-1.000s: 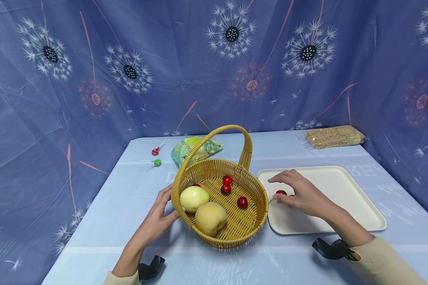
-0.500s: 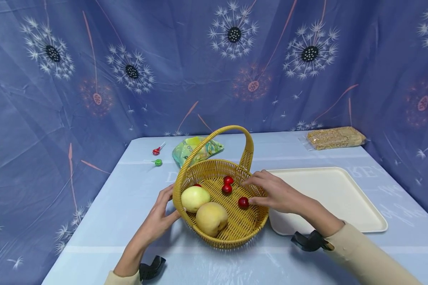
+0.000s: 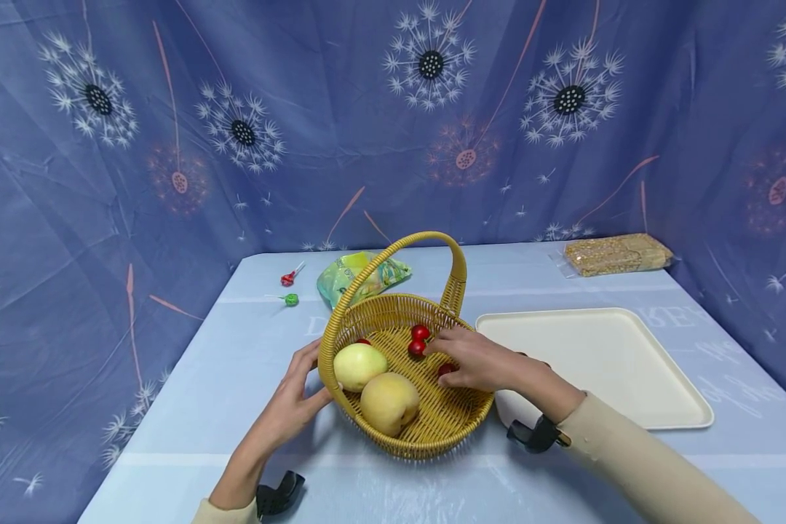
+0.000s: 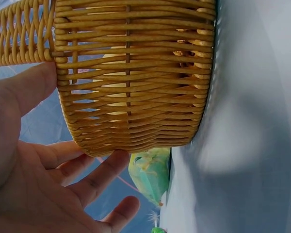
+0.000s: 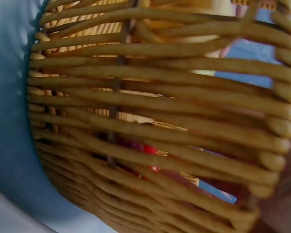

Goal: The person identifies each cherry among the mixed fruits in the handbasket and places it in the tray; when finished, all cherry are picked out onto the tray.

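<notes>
In the head view a yellow wicker basket (image 3: 411, 447) with a tall handle stands mid-table. Inside lie a pale green-yellow fruit (image 3: 359, 366), a larger yellow-orange fruit (image 3: 389, 402) and several red cherries (image 3: 416, 348). My left hand (image 3: 287, 407) holds the basket's left side, its thumb at the rim by the handle's base; in the left wrist view some fingers (image 4: 104, 172) touch the wicker wall. Reaching over the right rim, my right hand (image 3: 481, 362) has its fingers apart above a partly covered cherry (image 3: 446, 370). The right wrist view shows mostly wicker wall (image 5: 150, 97).
A cream tray (image 3: 616, 364) lies right of the basket; dark red bits show past my right wrist. Behind the basket is a green snack bag (image 3: 343, 276). Red (image 3: 289, 279) and green (image 3: 291, 299) lollipops lie back left, a packaged food block (image 3: 618, 254) back right.
My right hand has moved left from above the tray, where a cherry lay by its fingers, over the rim and into the basket. The left hand has stayed at the basket's side.
</notes>
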The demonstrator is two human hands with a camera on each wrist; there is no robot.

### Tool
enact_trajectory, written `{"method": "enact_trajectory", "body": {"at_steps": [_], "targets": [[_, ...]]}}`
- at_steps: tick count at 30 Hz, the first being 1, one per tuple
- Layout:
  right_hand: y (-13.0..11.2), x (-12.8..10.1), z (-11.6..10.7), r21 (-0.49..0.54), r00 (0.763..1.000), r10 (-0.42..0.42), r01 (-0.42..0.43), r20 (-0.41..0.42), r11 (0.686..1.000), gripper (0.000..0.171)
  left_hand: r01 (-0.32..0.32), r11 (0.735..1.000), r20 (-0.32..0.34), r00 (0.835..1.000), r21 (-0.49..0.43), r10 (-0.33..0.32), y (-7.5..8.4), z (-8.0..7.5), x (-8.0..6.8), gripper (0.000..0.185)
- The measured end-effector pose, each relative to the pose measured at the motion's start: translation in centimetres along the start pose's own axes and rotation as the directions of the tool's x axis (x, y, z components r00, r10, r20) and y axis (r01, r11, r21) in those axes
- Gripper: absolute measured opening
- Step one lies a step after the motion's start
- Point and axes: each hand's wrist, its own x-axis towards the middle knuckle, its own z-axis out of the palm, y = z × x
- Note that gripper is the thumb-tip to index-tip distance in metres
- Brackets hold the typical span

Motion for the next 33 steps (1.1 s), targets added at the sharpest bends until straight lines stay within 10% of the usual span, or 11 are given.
{"method": "enact_trajectory", "body": {"at_steps": [23, 33], "targets": [[-0.25, 0.89, 0.92, -0.242, 0.992, 0.021, 0.008, 0.121, 0.97, 0.022, -0.03, 0.999, -0.012, 0.999, 0.011, 0.03, -0.3, 0.18, -0.07, 0.062], [-0.19, 0.76, 0.62, -0.142, 0.993, 0.017, 0.0, 0.114, 0.99, 0.016, -0.03, 1.0, -0.011, 0.999, 0.006, 0.03, -0.35, 0.14, -0.08, 0.062]]}}
